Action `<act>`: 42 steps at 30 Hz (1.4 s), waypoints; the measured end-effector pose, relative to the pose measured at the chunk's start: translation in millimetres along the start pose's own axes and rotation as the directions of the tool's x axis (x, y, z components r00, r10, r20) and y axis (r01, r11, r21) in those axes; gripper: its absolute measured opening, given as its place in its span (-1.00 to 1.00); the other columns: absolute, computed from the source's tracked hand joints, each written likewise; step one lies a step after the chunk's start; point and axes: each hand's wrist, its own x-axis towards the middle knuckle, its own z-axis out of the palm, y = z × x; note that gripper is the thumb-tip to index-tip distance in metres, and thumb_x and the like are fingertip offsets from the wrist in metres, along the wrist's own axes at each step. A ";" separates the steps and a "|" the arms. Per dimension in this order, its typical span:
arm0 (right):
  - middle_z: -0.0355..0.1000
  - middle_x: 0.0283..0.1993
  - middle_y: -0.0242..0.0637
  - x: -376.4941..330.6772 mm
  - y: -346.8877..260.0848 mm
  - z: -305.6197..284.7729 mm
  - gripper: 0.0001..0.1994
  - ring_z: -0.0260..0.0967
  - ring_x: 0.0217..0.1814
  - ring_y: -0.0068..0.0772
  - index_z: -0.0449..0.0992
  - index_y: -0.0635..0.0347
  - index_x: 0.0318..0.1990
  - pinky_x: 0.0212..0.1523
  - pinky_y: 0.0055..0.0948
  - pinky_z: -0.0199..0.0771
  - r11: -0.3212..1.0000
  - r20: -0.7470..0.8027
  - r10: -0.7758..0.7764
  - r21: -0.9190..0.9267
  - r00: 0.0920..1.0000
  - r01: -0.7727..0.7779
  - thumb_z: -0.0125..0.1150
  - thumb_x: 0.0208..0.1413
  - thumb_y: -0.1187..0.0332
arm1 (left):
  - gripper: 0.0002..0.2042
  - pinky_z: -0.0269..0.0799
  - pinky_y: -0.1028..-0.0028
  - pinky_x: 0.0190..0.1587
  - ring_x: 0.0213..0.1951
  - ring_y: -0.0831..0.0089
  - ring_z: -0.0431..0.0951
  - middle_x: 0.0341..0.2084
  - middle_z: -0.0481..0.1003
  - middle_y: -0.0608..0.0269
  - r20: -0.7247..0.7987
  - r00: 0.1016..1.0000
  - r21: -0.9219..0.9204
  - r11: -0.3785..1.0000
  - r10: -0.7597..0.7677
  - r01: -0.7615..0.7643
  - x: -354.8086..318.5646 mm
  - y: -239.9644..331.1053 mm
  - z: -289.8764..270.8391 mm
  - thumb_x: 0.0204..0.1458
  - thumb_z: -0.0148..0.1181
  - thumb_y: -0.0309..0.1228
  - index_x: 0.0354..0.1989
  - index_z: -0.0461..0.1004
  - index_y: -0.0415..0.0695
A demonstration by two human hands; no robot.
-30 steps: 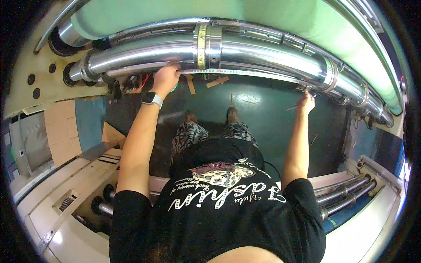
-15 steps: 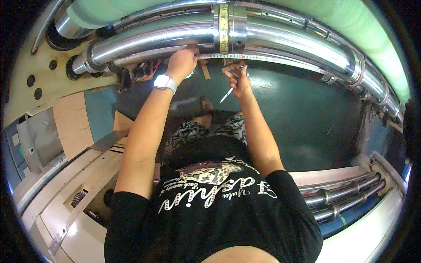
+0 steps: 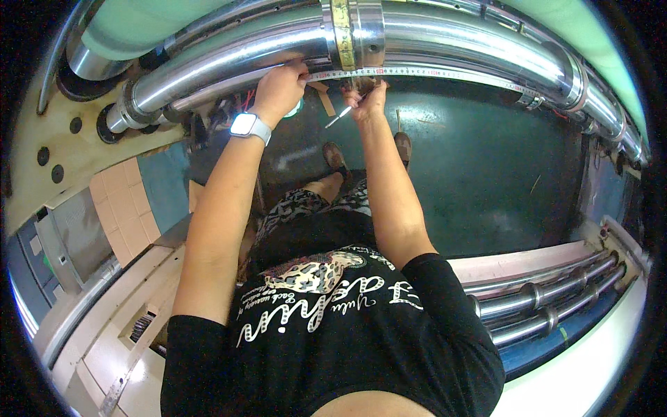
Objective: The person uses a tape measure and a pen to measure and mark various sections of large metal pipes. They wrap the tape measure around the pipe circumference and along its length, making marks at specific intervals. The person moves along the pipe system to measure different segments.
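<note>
A white measuring tape (image 3: 445, 72) with black and red marks stretches along a lower bar, under a big shiny metal roller (image 3: 236, 62). My left hand (image 3: 281, 89) is closed at the tape's left visible end, fingers pinched on it. A metal collar (image 3: 365, 31) with a yellow marked band (image 3: 342, 28) rings the roller. Just below that collar, my right hand (image 3: 369, 103) is closed around a slim white pen (image 3: 339, 116), which points down and left. Its fingertips reach up by the tape; whether they touch it is hard to see.
Pale green rollers (image 3: 570, 42) curve above. A beige machine side plate (image 3: 52, 132) with dark round holes stands at left. More metal rollers (image 3: 528, 299) lie behind me at lower right. Below the bar is a dark green floor (image 3: 479, 167), with cardboard strips (image 3: 322, 101) near my hands.
My right hand has moved up and left with the pen, closer to the tape and collar. The whole view has shifted slightly; my left hand stays at the tape's left end.
</note>
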 end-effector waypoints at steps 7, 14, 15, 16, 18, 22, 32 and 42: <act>0.27 -0.64 -0.07 -14.2 2.5 14.7 -0.48 -0.10 -0.84 -0.52 0.33 0.16 -0.36 -0.86 -0.64 -0.20 0.999 -0.114 -0.048 -0.027 0.992 0.045 -0.49 0.06 -0.07 | -0.83 0.36 0.19 -0.30 -0.36 0.03 0.45 -0.46 0.45 -0.03 -0.012 1.000 0.001 1.000 0.002 -0.002 -2.3 -1.6 1.8 -0.10 0.02 -0.34 -0.37 0.46 -0.12; 0.26 -0.60 -0.02 1.2 0.8 1.1 -0.47 -0.13 -0.83 -0.53 0.30 0.25 -0.34 -0.85 -0.65 -0.22 0.997 -0.129 -0.070 -0.018 0.989 0.069 -0.42 0.05 -0.08 | -0.86 0.35 0.18 -0.26 -0.33 0.07 0.45 -0.44 0.46 0.03 0.002 1.000 -0.040 0.999 -0.014 0.014 -2.0 0.6 -0.9 -0.09 0.00 -0.36 -0.39 0.44 -0.09; 0.26 -0.60 -0.01 0.7 0.2 1.0 -0.47 -0.14 -0.83 -0.54 0.30 0.26 -0.34 -0.85 -0.65 -0.22 0.998 -0.094 -0.061 -0.018 0.994 0.059 -0.42 0.05 -0.08 | -0.86 0.35 0.18 -0.27 -0.34 0.06 0.45 -0.44 0.46 0.03 0.011 1.000 -0.034 0.999 -0.023 0.024 -1.7 0.5 -0.6 -0.09 0.00 -0.36 -0.40 0.45 -0.08; 0.26 -0.59 0.03 -1.5 -1.6 -0.8 -0.44 -0.16 -0.84 -0.55 0.30 0.26 -0.34 -0.85 -0.63 -0.22 0.999 -0.038 -0.016 -0.040 0.999 0.015 -0.46 0.04 -0.10 | -0.86 0.35 0.19 -0.27 -0.34 0.06 0.45 -0.45 0.46 0.03 0.020 0.999 -0.029 0.999 -0.032 0.033 -1.4 0.5 -0.1 -0.09 -0.01 -0.37 -0.40 0.45 -0.08; 0.26 -0.60 0.03 -10.2 -2.9 0.0 -0.43 -0.16 -0.84 -0.55 0.30 0.27 -0.34 -0.85 -0.63 -0.22 1.000 -0.063 0.005 -0.012 0.998 -0.005 -0.49 0.04 -0.10 | -0.86 0.36 0.19 -0.28 -0.35 0.06 0.45 -0.47 0.46 0.02 0.035 0.999 -0.021 0.999 -0.035 0.036 -2.3 -1.3 -0.1 -0.09 -0.01 -0.36 -0.40 0.45 -0.08; 0.27 -0.61 -0.01 -6.6 -5.0 -4.2 -0.42 -0.16 -0.84 -0.56 0.29 0.25 -0.31 -0.85 -0.65 -0.24 0.995 -0.097 -0.075 -0.073 0.992 0.068 -0.55 0.06 -0.10 | -0.81 0.34 0.18 -0.28 -0.35 0.02 0.44 -0.47 0.46 -0.02 0.081 0.997 -0.062 0.998 -0.019 0.024 -0.4 -3.7 0.5 -0.09 0.00 -0.32 -0.36 0.44 -0.13; 0.25 -0.62 -0.11 -2.4 -16.9 -8.5 -0.51 -0.20 -0.83 -0.59 0.30 0.24 -0.37 -0.85 -0.64 -0.25 0.998 -0.079 -0.048 -0.034 0.996 0.045 -0.41 0.04 -0.04 | -0.77 0.33 0.18 -0.23 -0.31 0.00 0.43 -0.41 0.45 -0.07 0.106 0.993 0.020 0.999 -0.049 0.047 2.6 9.0 -11.6 -0.10 0.04 -0.31 -0.31 0.47 -0.16; 0.26 -0.60 -0.07 -7.1 -23.1 -12.4 -0.46 -0.16 -0.81 -0.61 0.27 0.36 -0.36 -0.84 -0.62 -0.24 0.999 -0.025 0.043 -0.031 0.999 -0.044 -0.41 0.04 -0.05 | -0.81 0.33 0.19 -0.23 -0.31 0.02 0.44 -0.44 0.45 -0.06 0.072 0.997 -0.001 1.000 -0.012 0.012 2.4 4.2 -8.9 -0.10 0.02 -0.34 -0.35 0.47 -0.14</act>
